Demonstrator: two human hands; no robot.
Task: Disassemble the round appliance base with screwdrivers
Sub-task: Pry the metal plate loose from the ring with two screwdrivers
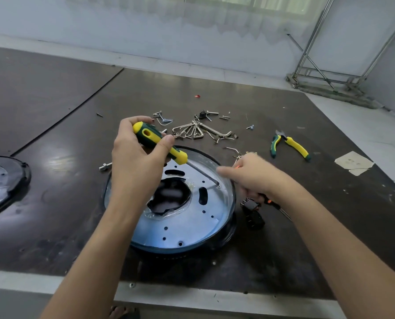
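The round appliance base [187,229] lies in front of me on the dark table, its shiny metal plate with several holes and a ragged central opening facing up. My left hand [136,155] grips the yellow and green screwdriver [159,141], whose tip rests on a screw [219,186] near the plate's right rim. My right hand [249,176] is blurred at the base's right edge, its fingers curled around a black and orange screwdriver [271,202] whose shaft points down to the right.
A black switch part [252,214] lies right of the base. Behind it are hex keys [196,131], loose screws and clips, and yellow-green pliers [288,143]. A black cover [3,180] lies far left, a bolt [105,166] by the base, tape [352,162] at right.
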